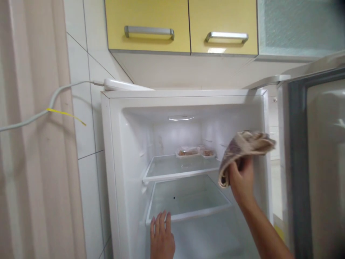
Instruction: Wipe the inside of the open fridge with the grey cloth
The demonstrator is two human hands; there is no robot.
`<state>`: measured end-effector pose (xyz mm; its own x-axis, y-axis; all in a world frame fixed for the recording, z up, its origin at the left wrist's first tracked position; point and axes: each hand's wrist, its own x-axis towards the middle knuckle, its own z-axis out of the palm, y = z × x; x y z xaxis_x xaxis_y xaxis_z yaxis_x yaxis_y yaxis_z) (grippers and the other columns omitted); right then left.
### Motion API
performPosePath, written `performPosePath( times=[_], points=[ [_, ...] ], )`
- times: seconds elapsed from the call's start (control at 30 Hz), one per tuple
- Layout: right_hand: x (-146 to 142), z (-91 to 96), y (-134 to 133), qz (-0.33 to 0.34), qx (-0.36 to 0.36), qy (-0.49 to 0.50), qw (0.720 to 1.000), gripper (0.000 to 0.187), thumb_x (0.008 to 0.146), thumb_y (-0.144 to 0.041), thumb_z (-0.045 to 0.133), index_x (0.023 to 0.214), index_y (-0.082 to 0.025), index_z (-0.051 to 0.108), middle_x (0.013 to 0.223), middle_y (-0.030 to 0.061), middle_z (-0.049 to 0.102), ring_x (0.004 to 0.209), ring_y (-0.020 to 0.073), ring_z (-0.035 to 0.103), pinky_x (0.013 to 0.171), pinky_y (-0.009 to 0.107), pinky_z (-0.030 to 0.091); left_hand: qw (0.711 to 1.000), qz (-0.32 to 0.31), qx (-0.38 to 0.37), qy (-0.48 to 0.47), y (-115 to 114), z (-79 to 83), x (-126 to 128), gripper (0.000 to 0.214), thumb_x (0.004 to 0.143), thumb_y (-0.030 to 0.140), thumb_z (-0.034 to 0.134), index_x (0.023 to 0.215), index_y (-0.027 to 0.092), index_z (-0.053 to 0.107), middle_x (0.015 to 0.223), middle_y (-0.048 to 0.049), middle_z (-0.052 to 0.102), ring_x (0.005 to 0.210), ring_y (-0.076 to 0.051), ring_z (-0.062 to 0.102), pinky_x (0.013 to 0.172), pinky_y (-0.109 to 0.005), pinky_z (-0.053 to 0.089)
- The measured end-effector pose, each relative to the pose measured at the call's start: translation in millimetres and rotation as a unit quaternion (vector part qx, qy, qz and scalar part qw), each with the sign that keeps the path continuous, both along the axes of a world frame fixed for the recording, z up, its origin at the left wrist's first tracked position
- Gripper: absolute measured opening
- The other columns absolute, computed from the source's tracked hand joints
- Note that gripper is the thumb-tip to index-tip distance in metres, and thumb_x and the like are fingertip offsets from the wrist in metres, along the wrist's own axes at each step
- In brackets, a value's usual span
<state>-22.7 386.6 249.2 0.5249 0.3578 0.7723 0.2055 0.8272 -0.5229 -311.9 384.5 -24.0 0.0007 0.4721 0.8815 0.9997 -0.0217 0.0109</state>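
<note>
Cloth [244,144] is clutched in the right hand [242,181]; the left hand [162,235], unclenched, meets a shelf edge [199,213].

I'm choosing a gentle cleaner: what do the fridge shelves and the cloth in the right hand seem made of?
Shelves: glass or clear plastic, given their glossy, see-through look; opaque white edging, likely plastic. Cloth: probably fabric, matt, bending in soft folds; blur hides its weave.

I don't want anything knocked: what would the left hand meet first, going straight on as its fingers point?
Probably the front rim of the shelf with the dark spot; the left hand overlaps that rim in view and may already touch it, depth being unclear.
</note>
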Motion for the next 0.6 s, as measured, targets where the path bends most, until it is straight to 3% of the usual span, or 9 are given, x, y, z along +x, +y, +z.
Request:
performPosePath(
  times=[0.03, 0.1, 0.23, 0.3, 0.4, 0.6],
  points=[
    [1.3, 5.9, 7.6, -0.071, -0.018, -0.099, 0.992, 0.055, 0.082, -0.043, 0.062, 0.132, -0.023, 0.058, 0.141, 0.0126, 0.057, 0.132, 0.0316, 0.048, 0.115, 0.058, 0.033, 1.0, 0.0, -0.002, -0.001, -0.2, 0.3, 0.1, 0.054, 0.075, 0.009, 0.056, 0.127, 0.021, 0.065, 0.131, -0.0053, 0.068, 0.126, -0.024, 0.055, 0.123, -0.049, 0.029],
    [1.3, 10.2, 25.2, -0.171, -0.084, -0.269, 0.944, 0.054, 0.084, -0.041, 0.058, 0.135, -0.024, 0.057, 0.148, 0.0136, 0.052, 0.14, 0.0343, 0.04, 0.118, 0.058, 0.028, 1.0, -0.002, -0.007, -0.001, -1.0, 1.3, 0.2, 0.054, 0.075, 0.009, 0.056, 0.127, 0.021, 0.064, 0.132, -0.0053, 0.068, 0.127, -0.024, 0.055, 0.124, -0.049, 0.028],
    [-11.5, -2.5, 54.2, -0.202, -0.27, -0.464, 0.819, 0.045, 0.09, -0.042, 0.048, 0.126, -0.02, 0.065, 0.131, 0.0186, 0.065, 0.125, 0.0356, 0.054, 0.107, 0.055, 0.036, 1.0, 0.005, -0.015, 0.011, -4.0, 3.5, 0.4, 0.058, 0.074, 0.01, 0.056, 0.13, 0.021, 0.063, 0.134, -0.0056, 0.067, 0.129, -0.024, 0.054, 0.124, -0.049, 0.028],
    [-22.0, -8.1, 59.0, -0.195, -0.323, -0.505, 0.776, 0.046, 0.091, -0.043, 0.045, 0.123, -0.019, 0.066, 0.125, 0.0201, 0.068, 0.119, 0.0362, 0.058, 0.101, 0.054, 0.039, 1.0, 0.015, -0.017, 0.022, -5.7, 3.8, 0.4, 0.059, 0.072, 0.01, 0.056, 0.131, 0.02, 0.063, 0.135, -0.0063, 0.066, 0.13, -0.025, 0.053, 0.124, -0.05, 0.028],
    [-41.3, -6.3, 53.6, -0.164, -0.331, -0.534, 0.761, 0.048, 0.093, -0.045, 0.04, 0.124, -0.02, 0.066, 0.126, 0.0197, 0.068, 0.119, 0.0368, 0.059, 0.097, 0.054, 0.04, 0.999, 0.019, -0.019, 0.04, -8.3, 4.4, 0.8, 0.062, 0.07, 0.012, 0.058, 0.131, 0.02, 0.063, 0.137, -0.0067, 0.065, 0.132, -0.026, 0.052, 0.123, -0.05, 0.028],
    [-113.2, 5.8, 24.6, -0.062, -0.28, -0.557, 0.779, 0.05, 0.093, -0.046, 0.037, 0.124, -0.018, 0.065, 0.129, 0.022, 0.065, 0.124, 0.039, 0.056, 0.099, 0.059, 0.037, 0.994, 0.026, -0.109, 0.007, -19.6, 19.0, 5.3, 0.07, 0.067, 0.011, 0.056, 0.136, 0.02, 0.06, 0.142, -0.0074, 0.063, 0.136, -0.027, 0.049, 0.123, -0.049, 0.026]
  ],
)
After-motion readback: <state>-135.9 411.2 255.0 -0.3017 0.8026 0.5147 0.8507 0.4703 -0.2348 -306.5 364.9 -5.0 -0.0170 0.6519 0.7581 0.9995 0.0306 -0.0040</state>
